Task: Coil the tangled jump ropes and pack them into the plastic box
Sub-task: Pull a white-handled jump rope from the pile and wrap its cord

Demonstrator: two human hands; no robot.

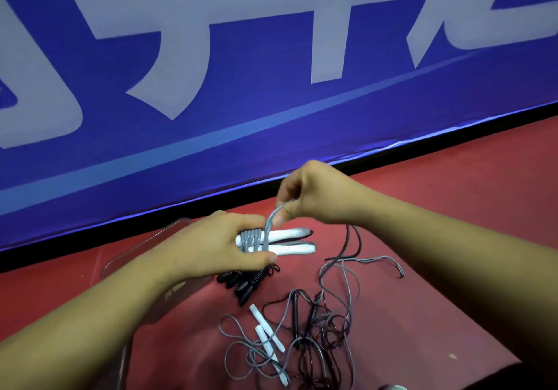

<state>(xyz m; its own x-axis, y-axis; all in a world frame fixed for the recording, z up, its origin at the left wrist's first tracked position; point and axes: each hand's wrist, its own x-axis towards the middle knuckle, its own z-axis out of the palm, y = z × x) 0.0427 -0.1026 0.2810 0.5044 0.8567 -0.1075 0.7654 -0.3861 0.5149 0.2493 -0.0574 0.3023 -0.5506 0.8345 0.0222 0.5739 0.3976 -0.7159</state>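
Observation:
My left hand [217, 246] grips a pair of white jump-rope handles [291, 241] held side by side, with grey cord wound around them. My right hand [314, 197] pinches the grey cord [270, 219] just above the handles, the cord arching down to the wraps. A clear plastic box [142, 247] lies on the red floor under my left forearm, mostly hidden. A coiled black rope with black handles [246, 281] lies just below my left hand. A tangle of grey and dark ropes [314, 329] with two white handles [267, 333] sprawls on the floor nearer to me.
A blue banner with large pale lettering [241, 72] stands along the far side, its bottom edge meeting the red floor [453, 193]. Loose grey cord [371, 261] trails to the right of the handles.

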